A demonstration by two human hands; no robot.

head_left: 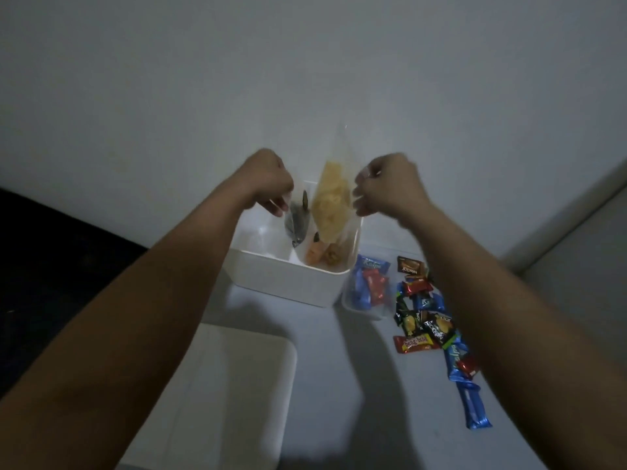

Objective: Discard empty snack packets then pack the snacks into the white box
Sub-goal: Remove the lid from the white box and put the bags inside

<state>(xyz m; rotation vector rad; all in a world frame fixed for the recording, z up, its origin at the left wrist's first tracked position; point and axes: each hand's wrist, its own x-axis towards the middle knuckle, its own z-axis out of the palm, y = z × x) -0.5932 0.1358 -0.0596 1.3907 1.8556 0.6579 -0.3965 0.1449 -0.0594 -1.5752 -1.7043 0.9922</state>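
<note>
My right grip (380,188) pinches the clear plastic bag of yellow chips (330,198) upright over the white plastic box (288,276); left grip (271,184) pinches a small grey packet (298,225) beside it, so both drop in. Wrapped snacks (427,320) wait on the table (339,385).

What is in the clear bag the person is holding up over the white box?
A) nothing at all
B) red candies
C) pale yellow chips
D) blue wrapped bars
C: the clear bag, held between the left hand and the right hand above the white box, shows a pale yellow mass of chips inside, while the blue and red wrapped snacks lie on the table to the right.
</note>
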